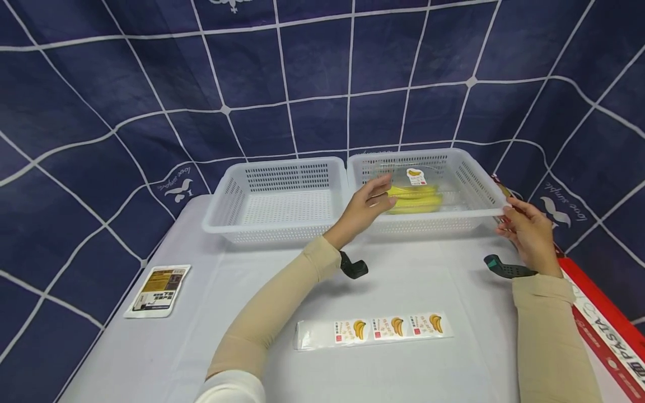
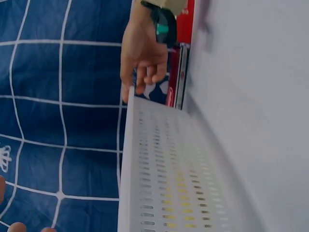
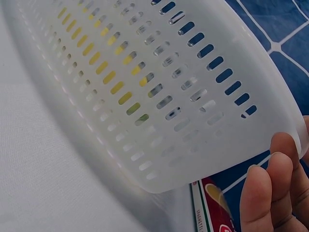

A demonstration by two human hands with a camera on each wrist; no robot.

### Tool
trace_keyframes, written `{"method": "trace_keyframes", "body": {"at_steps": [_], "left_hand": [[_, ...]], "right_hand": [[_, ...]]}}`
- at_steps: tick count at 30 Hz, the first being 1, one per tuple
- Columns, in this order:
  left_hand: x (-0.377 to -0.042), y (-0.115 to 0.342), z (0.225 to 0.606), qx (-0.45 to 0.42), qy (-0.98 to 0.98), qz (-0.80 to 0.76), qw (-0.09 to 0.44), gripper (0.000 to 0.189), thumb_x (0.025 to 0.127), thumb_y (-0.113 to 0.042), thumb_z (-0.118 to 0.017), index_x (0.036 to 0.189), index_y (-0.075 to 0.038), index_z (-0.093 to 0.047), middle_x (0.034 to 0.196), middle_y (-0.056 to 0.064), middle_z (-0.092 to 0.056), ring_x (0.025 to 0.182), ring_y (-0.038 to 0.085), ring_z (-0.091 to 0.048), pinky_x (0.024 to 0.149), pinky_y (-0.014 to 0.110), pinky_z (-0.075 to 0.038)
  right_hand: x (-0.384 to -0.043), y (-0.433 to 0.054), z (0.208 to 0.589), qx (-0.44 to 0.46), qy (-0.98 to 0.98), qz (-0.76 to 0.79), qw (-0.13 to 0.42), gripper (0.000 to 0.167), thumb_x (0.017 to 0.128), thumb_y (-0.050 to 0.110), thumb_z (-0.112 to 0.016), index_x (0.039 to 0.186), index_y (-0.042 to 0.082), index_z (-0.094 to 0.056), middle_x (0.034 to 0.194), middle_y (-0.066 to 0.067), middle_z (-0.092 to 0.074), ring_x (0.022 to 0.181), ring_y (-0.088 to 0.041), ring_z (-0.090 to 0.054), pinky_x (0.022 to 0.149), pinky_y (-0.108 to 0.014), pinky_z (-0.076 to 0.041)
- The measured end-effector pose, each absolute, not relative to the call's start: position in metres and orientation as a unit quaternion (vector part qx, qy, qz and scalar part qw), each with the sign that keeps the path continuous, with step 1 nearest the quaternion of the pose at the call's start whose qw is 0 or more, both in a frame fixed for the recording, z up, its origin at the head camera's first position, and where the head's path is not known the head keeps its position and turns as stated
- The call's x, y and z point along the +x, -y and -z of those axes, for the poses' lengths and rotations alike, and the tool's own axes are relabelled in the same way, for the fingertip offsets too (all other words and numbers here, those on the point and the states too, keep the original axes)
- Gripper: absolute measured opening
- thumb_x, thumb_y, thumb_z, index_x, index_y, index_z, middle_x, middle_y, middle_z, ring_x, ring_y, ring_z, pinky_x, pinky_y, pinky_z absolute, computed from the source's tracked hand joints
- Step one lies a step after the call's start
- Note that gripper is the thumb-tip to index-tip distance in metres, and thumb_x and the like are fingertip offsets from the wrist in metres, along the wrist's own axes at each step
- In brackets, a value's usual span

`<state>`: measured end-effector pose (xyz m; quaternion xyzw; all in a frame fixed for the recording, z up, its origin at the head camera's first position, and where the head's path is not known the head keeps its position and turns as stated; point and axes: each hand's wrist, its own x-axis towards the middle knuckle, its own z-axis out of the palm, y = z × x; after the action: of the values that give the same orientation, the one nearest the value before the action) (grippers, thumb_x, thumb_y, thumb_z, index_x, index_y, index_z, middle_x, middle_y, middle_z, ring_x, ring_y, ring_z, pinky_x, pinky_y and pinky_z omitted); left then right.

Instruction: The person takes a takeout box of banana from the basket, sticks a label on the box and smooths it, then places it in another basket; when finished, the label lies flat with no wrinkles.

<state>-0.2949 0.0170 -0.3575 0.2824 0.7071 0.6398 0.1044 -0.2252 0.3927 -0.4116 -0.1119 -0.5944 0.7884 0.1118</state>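
Observation:
Bananas [image 1: 414,200] lie under clear packaging with a banana sticker [image 1: 416,177] in the right white plastic basket [image 1: 423,224]. My left hand [image 1: 364,208] is over that basket's front rim, beside the bananas, fingers loosely bent and holding nothing. In the left wrist view only its fingertips [image 2: 18,227] show at the lower left edge. My right hand [image 1: 531,232] grips the front right corner of the same basket by its rim. The right wrist view shows its fingers [image 3: 280,176] at that corner, and yellow through the slots of the basket wall [image 3: 145,101].
A second white basket [image 1: 282,207] stands on the left with nothing in it. In front lies a clear strip with banana stickers [image 1: 373,331]. A flat printed pouch [image 1: 159,291] is at far left, and a red pasta box [image 1: 604,324] at right. A dark blue cloth [image 1: 302,73] hangs behind.

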Motion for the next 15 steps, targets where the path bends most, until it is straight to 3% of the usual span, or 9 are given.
{"method": "trace_keyframes", "body": {"at_steps": [10, 15], "left_hand": [[-0.261, 0.034, 0.369, 0.306, -0.668, -0.663, 0.142, 0.053, 0.112, -0.009, -0.058, 0.163, -0.007, -0.044, 0.157, 0.024, -0.055, 0.142, 0.041, -0.056, 0.110, 0.039, -0.053], [-0.248, 0.066, 0.386, 0.290, -0.695, -0.640, 0.157, 0.052, 0.110, -0.010, -0.059, 0.161, -0.006, -0.047, 0.149, 0.025, -0.062, 0.129, 0.033, -0.068, 0.105, 0.040, -0.056]], "right_hand": [[-0.225, -0.394, 0.416, -0.123, 0.604, -0.779, 0.113, 0.024, 0.108, 0.019, -0.069, 0.130, 0.024, -0.062, 0.093, 0.008, -0.073, 0.069, -0.010, -0.068, 0.067, -0.022, -0.062], [-0.220, -0.394, 0.420, -0.133, 0.607, -0.775, 0.115, 0.025, 0.109, 0.019, -0.067, 0.132, 0.024, -0.061, 0.092, 0.009, -0.072, 0.069, -0.009, -0.068, 0.067, -0.022, -0.062]]}}
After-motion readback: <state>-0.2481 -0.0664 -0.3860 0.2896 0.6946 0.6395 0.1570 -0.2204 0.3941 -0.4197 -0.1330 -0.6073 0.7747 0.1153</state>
